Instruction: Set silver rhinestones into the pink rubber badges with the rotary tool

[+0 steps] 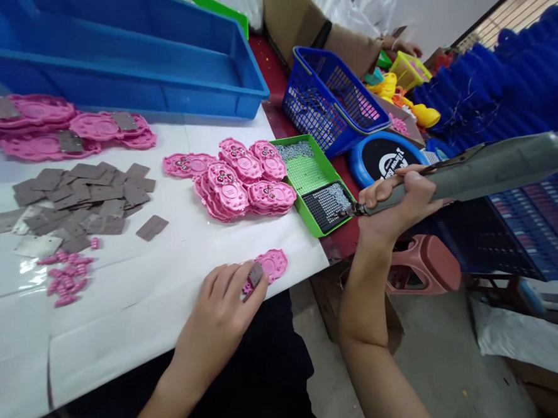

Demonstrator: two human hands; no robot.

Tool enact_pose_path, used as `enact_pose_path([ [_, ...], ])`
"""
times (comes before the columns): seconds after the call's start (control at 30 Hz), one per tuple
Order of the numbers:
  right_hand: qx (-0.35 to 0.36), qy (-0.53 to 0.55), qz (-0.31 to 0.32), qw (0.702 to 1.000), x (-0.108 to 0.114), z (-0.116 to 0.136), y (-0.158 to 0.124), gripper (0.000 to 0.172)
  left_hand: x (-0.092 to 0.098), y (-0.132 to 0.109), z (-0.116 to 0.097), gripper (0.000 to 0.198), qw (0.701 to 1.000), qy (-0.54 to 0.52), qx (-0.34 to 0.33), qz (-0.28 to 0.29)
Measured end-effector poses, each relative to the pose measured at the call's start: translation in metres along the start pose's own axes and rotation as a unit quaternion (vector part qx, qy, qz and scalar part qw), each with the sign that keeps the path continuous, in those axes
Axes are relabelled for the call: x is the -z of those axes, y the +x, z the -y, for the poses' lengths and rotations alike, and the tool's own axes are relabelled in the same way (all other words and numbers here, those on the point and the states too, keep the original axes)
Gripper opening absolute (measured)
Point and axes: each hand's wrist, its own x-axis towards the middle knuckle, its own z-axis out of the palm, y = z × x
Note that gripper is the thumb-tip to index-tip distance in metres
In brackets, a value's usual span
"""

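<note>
My left hand [223, 310] rests on the white table near its front edge, fingers pressed on a pink toy part [271, 263] with a small grey plate [255, 274] laid on it. My right hand [399, 201] is closed round a grey electric screwdriver [475, 172]. Its tip sits over the black screw grid in a green tray [311, 182] holding several small silver screws.
A pile of pink parts [239, 177] lies beside the tray. Grey plates [80, 202] and small pink pieces [66, 279] are at the left, more pink parts [42, 122] behind. Blue bins [123, 61], a blue basket [333, 98] and another person's arm [344, 38] are farther back.
</note>
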Motion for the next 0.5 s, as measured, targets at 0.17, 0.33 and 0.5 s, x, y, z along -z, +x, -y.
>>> enact_pose_path([
  [0.17, -0.005, -0.003, 0.009, 1.000, 0.005, -0.008, 0.003, 0.013, -0.001, 0.000, -0.001, 0.043, 1.000, -0.019, 0.008, 0.000],
  [0.33, -0.023, -0.001, -0.002, 1.000, 0.007, -0.012, 0.001, 0.014, -0.001, -0.001, -0.002, 0.045, 1.000, -0.014, 0.007, 0.007],
  [0.5, -0.022, 0.006, -0.014, 1.000, 0.006, -0.013, 0.001, 0.011, 0.000, -0.002, -0.002, 0.047, 1.000, -0.013, 0.010, 0.012],
])
